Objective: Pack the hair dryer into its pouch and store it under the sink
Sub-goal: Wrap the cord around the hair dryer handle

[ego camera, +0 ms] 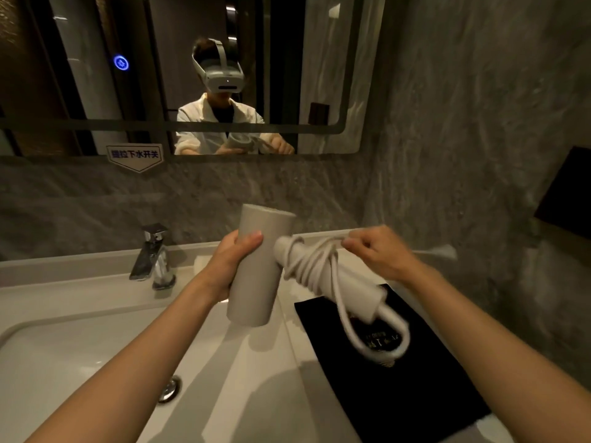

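A beige hair dryer [256,282] is held above the counter, its barrel upright and its handle pointing right. My left hand [228,260] grips the barrel. The white cord [315,266] is coiled in several loops round the handle, and a loop hangs down past the handle's end. My right hand [377,254] pinches the cord just above the coil. A black pouch [399,378] with gold lettering lies flat on the counter, below and right of the dryer.
A white basin [80,362] with a chrome drain [169,388] lies at lower left, a chrome faucet [153,254] behind it. A mirror [287,75] hangs on the grey stone wall. A dark panel [566,193] is mounted at right.
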